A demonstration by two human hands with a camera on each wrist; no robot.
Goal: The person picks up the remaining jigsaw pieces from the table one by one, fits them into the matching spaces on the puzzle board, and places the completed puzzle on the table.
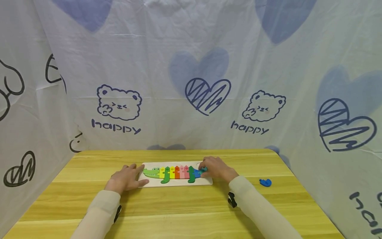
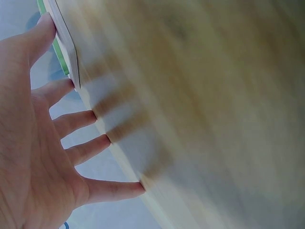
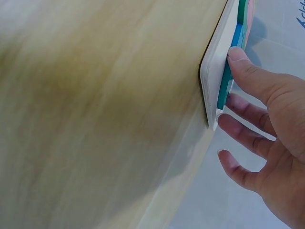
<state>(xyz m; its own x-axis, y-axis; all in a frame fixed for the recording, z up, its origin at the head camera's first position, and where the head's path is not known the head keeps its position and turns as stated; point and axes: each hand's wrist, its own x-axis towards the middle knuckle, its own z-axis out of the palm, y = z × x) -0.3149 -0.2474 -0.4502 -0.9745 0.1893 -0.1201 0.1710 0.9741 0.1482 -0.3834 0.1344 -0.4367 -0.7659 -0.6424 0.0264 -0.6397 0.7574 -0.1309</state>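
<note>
A white puzzle board (image 1: 178,183) lies on the table, holding a crocodile made of colourful pieces, its light green head (image 1: 152,172) at the left. My left hand (image 1: 125,177) is spread at the board's left end, thumb and index finger straight on it. The other left fingertips touch the tabletop in the left wrist view. At the board's right end, my right hand (image 1: 217,168) pinches a teal puzzle piece (image 3: 222,90) between thumb and fingers. This piece is against the board beside a blue piece (image 1: 196,173). The fingers partly hide it in the head view.
A loose blue puzzle piece (image 1: 265,182) lies on the wooden table (image 1: 167,212), right of the board. White cloth (image 1: 161,66) with hearts and bears hangs behind the table and at both sides.
</note>
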